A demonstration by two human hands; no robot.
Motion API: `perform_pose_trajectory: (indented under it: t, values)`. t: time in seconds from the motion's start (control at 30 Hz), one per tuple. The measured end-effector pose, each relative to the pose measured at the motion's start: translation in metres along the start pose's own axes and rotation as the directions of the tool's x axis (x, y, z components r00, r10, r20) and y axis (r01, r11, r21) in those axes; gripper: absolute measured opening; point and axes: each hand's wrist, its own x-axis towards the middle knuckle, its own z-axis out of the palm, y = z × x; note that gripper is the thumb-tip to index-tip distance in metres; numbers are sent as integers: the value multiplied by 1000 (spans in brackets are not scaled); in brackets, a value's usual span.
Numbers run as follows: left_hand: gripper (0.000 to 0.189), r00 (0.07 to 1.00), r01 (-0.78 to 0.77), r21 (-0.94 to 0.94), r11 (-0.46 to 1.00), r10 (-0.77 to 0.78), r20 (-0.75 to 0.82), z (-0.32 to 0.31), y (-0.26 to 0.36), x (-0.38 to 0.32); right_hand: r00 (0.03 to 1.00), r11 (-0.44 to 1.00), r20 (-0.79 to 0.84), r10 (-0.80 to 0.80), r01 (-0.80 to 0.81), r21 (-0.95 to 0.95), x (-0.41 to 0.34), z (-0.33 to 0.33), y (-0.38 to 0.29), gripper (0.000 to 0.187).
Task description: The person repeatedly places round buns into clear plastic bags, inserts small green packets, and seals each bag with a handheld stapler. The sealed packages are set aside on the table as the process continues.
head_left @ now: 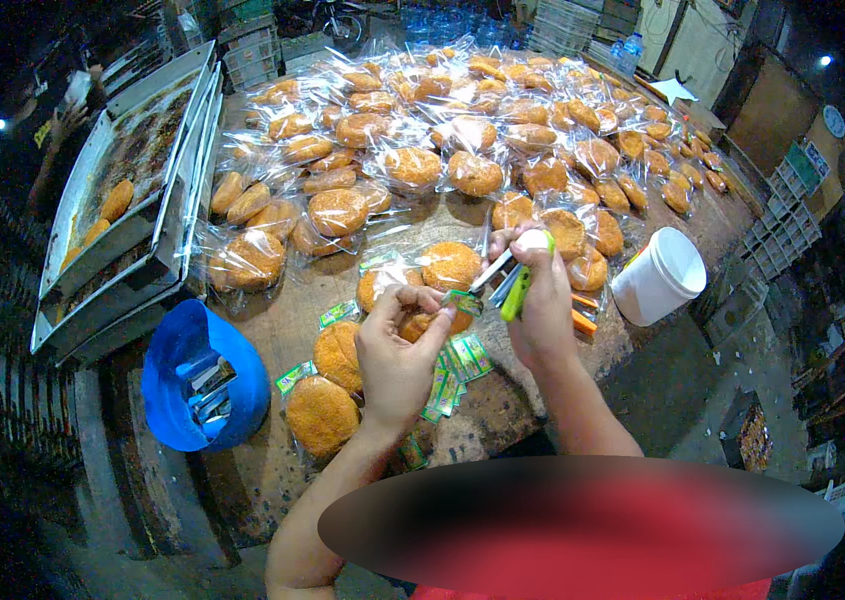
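Note:
My left hand (pixel 400 367) pinches a small green printed label (pixel 465 302) between thumb and fingertips, above crumb-coated buns. In my right hand (pixel 546 307) is a plier-type stapler (pixel 516 294) with green-and-white handles, its jaws touching the label's upper edge. Under my left hand a bun (pixel 426 328) is partly hidden. Close by lie other buns (pixel 323 417), some with green labels beside them. A fanned pile of loose green labels (pixel 460 367) rests on the wooden table (pixel 482 435), just right of my left wrist.
Plastic-bagged buns (pixel 411 166) cover the table's far side. Stacked metal trays (pixel 85 232) stand left, the top one holding a few buns. A blue cut-open container (pixel 167 397) holds small items. A white plastic bucket (pixel 644 281) sits near the right edge. Another person's hand (pixel 74 112) shows beyond the trays.

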Motion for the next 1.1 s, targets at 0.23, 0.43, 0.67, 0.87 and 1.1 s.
perform_pose_trajectory:
  t: [0.23, 0.43, 0.67, 0.87, 1.1]
  values:
    - [13, 998, -54, 35, 998, 55, -36, 4, -1, -3, 992, 973, -41, -116, 105, -204, 1, 19, 11, 30]
    - [14, 998, -56, 148, 987, 57, -2, 6, 6, -8, 986, 895, 15, -164, 155, -419, 3, 25, 18, 29]
    - [17, 994, 1, 115, 993, -14, 108, 11, 3, -16, 954, 819, -20, -300, 247, -518, -4, 24, 13, 34]
    - [22, 999, -43, 0, 999, 43, -14, 13, 5, -9, 934, 826, -31, -357, 300, -478, -6, -4, 1, 30]
    - [30, 1000, 28, 61, 998, -28, 5, 2, 15, -1, 876, 42, 472, -101, 478, -877, -23, -61, 5, 30]
